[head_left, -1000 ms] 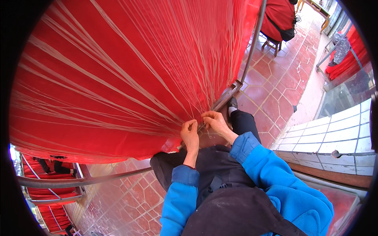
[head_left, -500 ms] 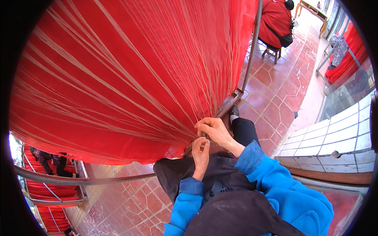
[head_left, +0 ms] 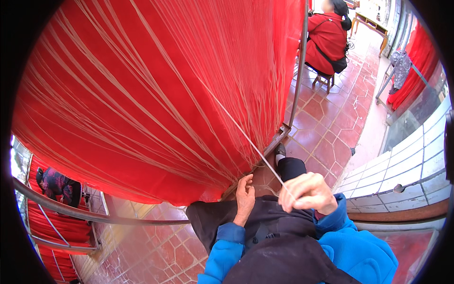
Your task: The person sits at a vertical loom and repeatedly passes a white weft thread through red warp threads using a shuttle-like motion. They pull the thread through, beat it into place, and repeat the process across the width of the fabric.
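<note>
A wide sheet of red cloth [head_left: 156,106] spreads in front of me, with many pale threads [head_left: 175,128] fanning over it and gathering toward its near corner. My right hand [head_left: 309,194] is closed on a bundle of thread [head_left: 257,151], which runs taut from the cloth up and over to my fingers at the right. Beside the cloth's near corner is my left hand [head_left: 244,199], its fingers loosely bent and apart from the thumb. I see nothing held in it. The dark apron [head_left: 283,251] covers my lap.
Curved metal rails [head_left: 118,219] frame the cloth. To the right stands a white-tiled ledge [head_left: 402,170]. A person in red [head_left: 326,42] sits on a stool [head_left: 324,81] farther off; another person [head_left: 61,189] is beside more red cloth at left. Reddish tiles [head_left: 170,241] cover the floor.
My right hand has moved away from the cloth's corner, to the right and nearer me, drawing the thread bundle taut. My left hand has shifted slightly right; its fingers have parted.
</note>
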`<state>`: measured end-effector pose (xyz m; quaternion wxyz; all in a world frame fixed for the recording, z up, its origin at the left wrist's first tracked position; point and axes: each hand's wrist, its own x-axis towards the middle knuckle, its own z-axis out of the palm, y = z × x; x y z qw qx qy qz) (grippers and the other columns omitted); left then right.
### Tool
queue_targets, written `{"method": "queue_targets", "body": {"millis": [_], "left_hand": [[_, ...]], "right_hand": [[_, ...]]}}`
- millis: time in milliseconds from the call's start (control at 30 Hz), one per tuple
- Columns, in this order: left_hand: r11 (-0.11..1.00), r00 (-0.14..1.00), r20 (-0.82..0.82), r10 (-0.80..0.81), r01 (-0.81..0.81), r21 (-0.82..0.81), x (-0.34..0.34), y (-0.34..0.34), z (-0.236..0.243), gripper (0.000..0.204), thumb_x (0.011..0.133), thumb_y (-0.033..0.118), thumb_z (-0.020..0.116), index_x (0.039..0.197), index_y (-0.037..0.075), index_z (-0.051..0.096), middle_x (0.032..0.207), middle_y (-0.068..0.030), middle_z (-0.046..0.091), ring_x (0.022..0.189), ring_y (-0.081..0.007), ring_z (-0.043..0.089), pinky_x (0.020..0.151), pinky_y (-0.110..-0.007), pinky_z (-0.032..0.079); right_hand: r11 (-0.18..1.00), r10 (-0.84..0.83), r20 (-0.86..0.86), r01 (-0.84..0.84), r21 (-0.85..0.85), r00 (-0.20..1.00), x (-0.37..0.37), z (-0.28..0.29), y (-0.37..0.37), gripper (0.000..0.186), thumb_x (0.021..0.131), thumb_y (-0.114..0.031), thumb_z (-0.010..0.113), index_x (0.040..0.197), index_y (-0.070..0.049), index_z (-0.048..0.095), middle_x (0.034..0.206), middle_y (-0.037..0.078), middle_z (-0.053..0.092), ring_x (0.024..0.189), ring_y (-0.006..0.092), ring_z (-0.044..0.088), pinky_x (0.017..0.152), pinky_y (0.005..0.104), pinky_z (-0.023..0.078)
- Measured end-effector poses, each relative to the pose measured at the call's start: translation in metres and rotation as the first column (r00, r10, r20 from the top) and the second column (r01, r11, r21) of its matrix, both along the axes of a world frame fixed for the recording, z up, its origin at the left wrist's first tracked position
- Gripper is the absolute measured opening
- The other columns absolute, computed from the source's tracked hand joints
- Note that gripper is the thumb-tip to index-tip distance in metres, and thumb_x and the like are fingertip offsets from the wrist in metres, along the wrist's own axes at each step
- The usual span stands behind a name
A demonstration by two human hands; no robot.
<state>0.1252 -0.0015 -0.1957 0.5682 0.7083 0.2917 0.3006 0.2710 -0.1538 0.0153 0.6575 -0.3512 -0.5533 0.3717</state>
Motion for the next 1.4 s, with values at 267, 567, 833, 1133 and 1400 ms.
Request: {"method": "queue_targets", "body": {"millis": [267, 567, 833, 1133, 1400], "left_hand": [[0.996, 0.992, -0.089, -0.086, 0.085, -0.012, 0.004, -0.014, 0.01, 0.036, 0.083, -0.001, 0.057, 0.119, 0.005, 0.058, 0.108, -0.0071, 0.057, 0.095, -0.0163, 0.057, 0.081, -0.027, 0.048], [0.992, 0.985, -0.123, -0.124, 0.124, -0.005, 0.007, -0.023, 0.013, 0.031, 0.085, 0.004, 0.058, 0.117, 0.005, 0.06, 0.106, -0.0074, 0.059, 0.091, -0.0163, 0.059, 0.081, -0.028, 0.049], [0.983, 0.976, -0.127, -0.177, 0.18, 0.017, 0.01, -0.027, 0.013, 0.029, 0.086, 0.005, 0.058, 0.115, 0.005, 0.06, 0.105, -0.0075, 0.059, 0.089, -0.0168, 0.059, 0.079, -0.028, 0.049], [0.967, 0.978, 0.013, -0.21, 0.209, -0.143, 0.017, -0.022, 0.024, 0.026, 0.092, 0.009, 0.056, 0.117, 0.002, 0.06, 0.106, -0.0046, 0.064, 0.099, -0.0131, 0.058, 0.086, -0.027, 0.047], [0.845, 0.883, 0.439, -0.166, 0.357, -0.398, 0.0, 0.0, 0.069, 0.051, 0.096, 0.039, 0.051, 0.128, 0.0, 0.05, 0.117, -0.0133, 0.061, 0.113, -0.0216, 0.055, 0.101, -0.034, 0.04]], "right_hand": [[0.824, 0.354, 0.093, -0.358, 0.439, 0.931, 0.018, 0.034, -0.048, 0.012, 0.081, -0.003, 0.067, 0.083, 0.009, 0.067, 0.075, 0.022, 0.065, 0.066, 0.033, 0.064, 0.065, 0.0446, 0.052], [0.627, 0.461, 0.245, -0.509, 0.591, 0.853, 0.038, 0.069, -0.11, 0.019, 0.092, -0.009, 0.056, 0.086, 0.007, 0.065, 0.078, 0.024, 0.064, 0.07, 0.032, 0.064, 0.07, 0.0468, 0.055], [0.201, 0.58, 0.149, -0.318, 0.926, 0.801, 0.014, 0.065, -0.133, 0.027, 0.088, -0.006, 0.046, 0.075, 0.011, 0.061, 0.062, 0.026, 0.059, 0.05, 0.0323, 0.059, 0.049, 0.045, 0.055], [0.815, 0.362, 0.143, -0.388, 0.431, 0.921, 0.027, 0.013, -0.077, 0.019, 0.088, -0.01, 0.058, 0.085, 0.007, 0.063, 0.077, 0.02, 0.063, 0.067, 0.0321, 0.062, 0.062, 0.0424, 0.05], [0.763, 0.105, 0.223, 0.065, -0.643, 0.969, 0.006, -0.103, 0.06, 0.022, 0.084, -0.014, 0.06, 0.095, 0.003, 0.069, 0.081, 0.011, 0.069, 0.078, 0.0169, 0.064, 0.072, 0.032, 0.05]]}}
